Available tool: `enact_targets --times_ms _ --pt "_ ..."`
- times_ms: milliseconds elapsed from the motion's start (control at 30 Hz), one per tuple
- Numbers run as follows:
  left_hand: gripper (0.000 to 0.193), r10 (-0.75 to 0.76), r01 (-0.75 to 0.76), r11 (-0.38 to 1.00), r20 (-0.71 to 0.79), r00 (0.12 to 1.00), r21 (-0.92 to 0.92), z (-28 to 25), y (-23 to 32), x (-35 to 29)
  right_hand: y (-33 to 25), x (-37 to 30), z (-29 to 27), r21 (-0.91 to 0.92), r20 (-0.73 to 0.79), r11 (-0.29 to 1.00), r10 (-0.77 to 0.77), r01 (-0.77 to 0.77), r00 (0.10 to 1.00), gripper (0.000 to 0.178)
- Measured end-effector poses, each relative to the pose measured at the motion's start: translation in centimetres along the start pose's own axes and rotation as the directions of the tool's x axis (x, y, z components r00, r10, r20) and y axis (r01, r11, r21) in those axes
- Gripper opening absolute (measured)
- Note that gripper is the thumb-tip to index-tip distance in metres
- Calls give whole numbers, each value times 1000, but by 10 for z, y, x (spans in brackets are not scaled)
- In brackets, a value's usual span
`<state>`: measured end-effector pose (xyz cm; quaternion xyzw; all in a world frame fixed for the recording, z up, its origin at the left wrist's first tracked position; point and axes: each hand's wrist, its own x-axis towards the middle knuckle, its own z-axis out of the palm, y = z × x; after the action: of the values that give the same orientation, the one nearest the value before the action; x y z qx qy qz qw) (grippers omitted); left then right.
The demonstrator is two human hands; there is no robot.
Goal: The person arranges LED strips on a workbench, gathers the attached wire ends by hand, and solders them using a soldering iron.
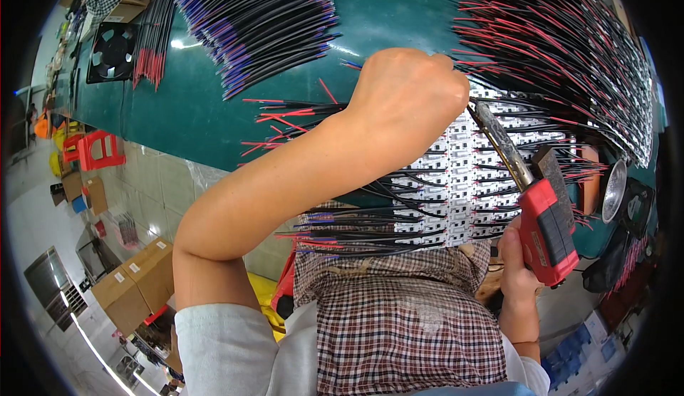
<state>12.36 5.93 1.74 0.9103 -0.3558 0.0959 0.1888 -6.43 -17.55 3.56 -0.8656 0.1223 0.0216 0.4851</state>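
The left hand (407, 93) reaches across from the near left, closed into a fist, knuckles up, over the far edge of a stack of small white circuit boards with black and red wire leads (456, 186). What it pinches, if anything, is hidden under the fist, so I cannot tell whether it grips a wire or a board. The right hand (518, 264) sits at the near right, wrapped firmly around the red plastic handle of a soldering iron (545, 228). The iron's metal shaft angles up and left, with its tip ending just beside the left fist, above the white boards.

The boards lie on a dark green tabletop (385, 18), partly over a checked brown-and-white cloth (406, 318) at the near edge. A fan of black wires with blue and red tips (263, 22) lies far left, a larger spread of black and red wires (570, 47) far right, and a black square cooling fan (112, 50) sits further left.
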Motion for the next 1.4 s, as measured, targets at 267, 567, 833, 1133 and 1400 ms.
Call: enact_targets --times_ms 267,567,833,1133,1400 --pt "8 15 -14 1000 -36 999 22 1 4 -2 9 1 -2 50 -59 996 -70 73 996 17" --pt "5 -10 21 994 -97 995 111 -15 20 -18 11 1 -2 153 -161 976 -130 155 978 33" --pt "23 -263 269 956 -68 962 118 -50 -16 -33 42 -7 -8 254 -146 956 -111 146 983 24" --pt "48 -296 324 850 -132 946 416 -54 -91 -63 38 -12 -4 280 -200 952 -72 127 977 18" --pt "25 -251 267 887 -91 964 378 -49 -100 -64 27 -14 -2 389 -192 919 18 59 981 16"
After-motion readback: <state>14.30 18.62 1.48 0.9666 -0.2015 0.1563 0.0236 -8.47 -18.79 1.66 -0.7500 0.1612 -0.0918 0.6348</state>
